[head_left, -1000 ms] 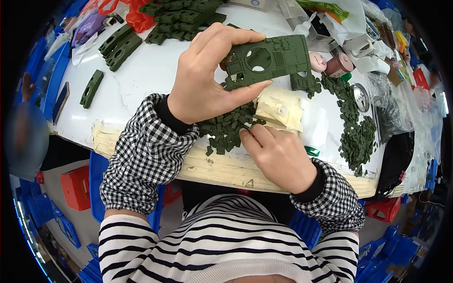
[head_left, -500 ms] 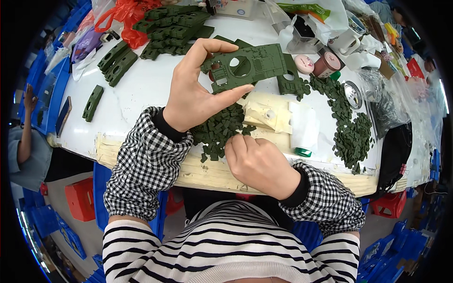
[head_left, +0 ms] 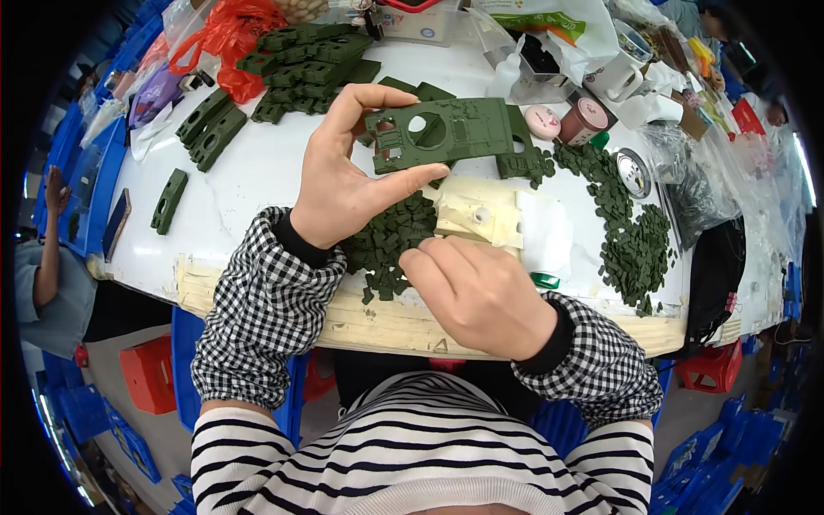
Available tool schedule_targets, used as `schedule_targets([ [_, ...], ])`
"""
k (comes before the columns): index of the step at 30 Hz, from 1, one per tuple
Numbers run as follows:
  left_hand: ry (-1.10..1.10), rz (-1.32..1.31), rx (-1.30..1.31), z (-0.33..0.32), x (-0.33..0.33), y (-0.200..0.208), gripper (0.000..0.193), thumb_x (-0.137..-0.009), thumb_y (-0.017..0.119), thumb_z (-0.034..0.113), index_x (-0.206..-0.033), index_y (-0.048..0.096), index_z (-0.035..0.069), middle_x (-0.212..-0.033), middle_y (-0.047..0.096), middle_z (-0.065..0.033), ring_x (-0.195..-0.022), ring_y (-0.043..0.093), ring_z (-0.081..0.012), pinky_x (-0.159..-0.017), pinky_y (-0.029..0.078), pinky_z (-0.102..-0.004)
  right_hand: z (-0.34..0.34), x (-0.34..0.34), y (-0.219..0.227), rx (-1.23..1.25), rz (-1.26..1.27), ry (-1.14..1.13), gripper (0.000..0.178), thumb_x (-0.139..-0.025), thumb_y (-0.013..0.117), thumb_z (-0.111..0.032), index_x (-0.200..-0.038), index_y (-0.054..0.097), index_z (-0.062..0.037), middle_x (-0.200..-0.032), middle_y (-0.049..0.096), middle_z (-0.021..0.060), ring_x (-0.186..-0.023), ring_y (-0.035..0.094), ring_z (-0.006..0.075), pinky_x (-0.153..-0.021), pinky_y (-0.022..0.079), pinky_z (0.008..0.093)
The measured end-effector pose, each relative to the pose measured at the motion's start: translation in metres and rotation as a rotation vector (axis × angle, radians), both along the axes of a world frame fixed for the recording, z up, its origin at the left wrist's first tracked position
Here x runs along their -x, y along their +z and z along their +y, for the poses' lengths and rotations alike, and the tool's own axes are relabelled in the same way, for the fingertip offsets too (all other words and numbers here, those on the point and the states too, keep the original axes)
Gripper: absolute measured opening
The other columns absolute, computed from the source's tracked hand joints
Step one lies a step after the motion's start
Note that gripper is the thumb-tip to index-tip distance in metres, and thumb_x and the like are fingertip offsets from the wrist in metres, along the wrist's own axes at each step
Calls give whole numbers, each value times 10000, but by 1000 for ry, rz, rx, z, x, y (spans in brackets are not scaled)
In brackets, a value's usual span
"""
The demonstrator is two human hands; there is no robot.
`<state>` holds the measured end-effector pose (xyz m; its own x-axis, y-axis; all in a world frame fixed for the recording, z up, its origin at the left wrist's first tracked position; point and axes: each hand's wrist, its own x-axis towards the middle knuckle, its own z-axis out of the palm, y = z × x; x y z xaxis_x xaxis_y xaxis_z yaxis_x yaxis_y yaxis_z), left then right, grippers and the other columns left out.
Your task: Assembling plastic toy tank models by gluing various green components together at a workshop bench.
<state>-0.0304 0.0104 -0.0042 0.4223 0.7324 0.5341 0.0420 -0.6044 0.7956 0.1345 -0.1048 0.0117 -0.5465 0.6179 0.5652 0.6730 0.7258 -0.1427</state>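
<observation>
My left hand [head_left: 336,193] grips a dark green plastic model tank hull [head_left: 476,129] by its left end, thumb below and fingers above. The hull is held up over the table, and a round hole shows in its top. Below it lies a heap of small dark green plastic pieces [head_left: 390,236]. At the heap's right edge is my right hand [head_left: 481,296], its fingers pinched together; whatever they hold is hidden. Just beyond that hand sits a cream-coloured block [head_left: 463,213] with a small round hole, beside a white tissue [head_left: 543,227].
Stacked green hulls [head_left: 313,64] lie at the back left, and a single narrow green part [head_left: 169,202] lies at the left. More small green pieces [head_left: 635,257] spread on the right near a round metal lid [head_left: 633,172]. Tubs, a bottle and plastic bags crowd the back right.
The hull has tilted to a more level angle, and my left hand has shifted slightly left. My right hand has turned a little and remains pinched beside the heap.
</observation>
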Motion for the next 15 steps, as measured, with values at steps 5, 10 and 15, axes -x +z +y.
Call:
schedule_targets([
  [5,-180,-165,185,-15,-7,9,615,-704,857,71,-1208,512,0,-1141,552,-64,-1016,584,-128,-898,489,-269,8,-29,43,-33,339,-33,190,-735,687,58,-921,665,29,-845,671,123,-700,669,203,-593,550,285],
  [10,-422,-72,368,-21,-5,13,738,-643,901,74,-1254,490,22,-1188,552,-73,-1042,558,-113,-877,513,-275,-1,-45,66,387,862,-204,84,-827,686,73,-903,668,40,-829,691,94,-708,663,123,-638,534,229],
  [15,-560,-172,593,-31,-11,19,799,-646,888,45,-1314,452,-13,-1195,557,-90,-1094,577,-154,-911,531,-291,9,-54,59,393,630,-97,114,-779,749,-53,-871,683,-38,-1074,609,119,-1016,574,215,-924,423,338],
])
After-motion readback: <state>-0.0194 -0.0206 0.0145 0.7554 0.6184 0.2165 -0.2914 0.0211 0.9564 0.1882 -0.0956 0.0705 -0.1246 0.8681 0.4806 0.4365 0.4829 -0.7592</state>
